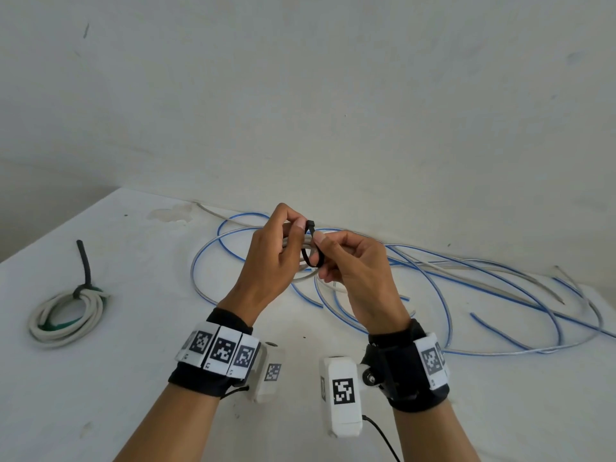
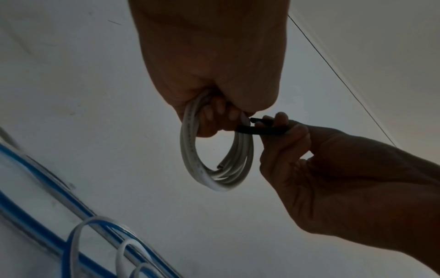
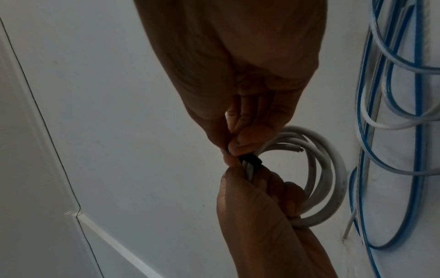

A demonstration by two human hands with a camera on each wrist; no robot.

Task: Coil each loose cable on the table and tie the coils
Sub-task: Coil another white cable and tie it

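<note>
White coil: a small coil of white cable is held up above the bench, in front of the person, its loops hanging below the left hand.
Left hand: the left hand has its fingers curled round the top of the coil, gripping the bundled loops.
Black tie: a black tie is looped round the coil right beside the left hand's grip, with its head sticking up at the top.
Right hand: the right hand pinches the black tie between thumb and fingers, just right of the left hand; the two hands nearly touch.
Tied coil: at the near left of the bench lies another white cable coil, already bound with a dark tie whose tail points away toward the far side; something green shows under it.
Loose cables: blue and clear cables sprawl in wide loops over the far and right part of the bench, under and beyond the hands, with a loose white strand among them.
Wall: a plain pale wall rises behind the bench.
</note>
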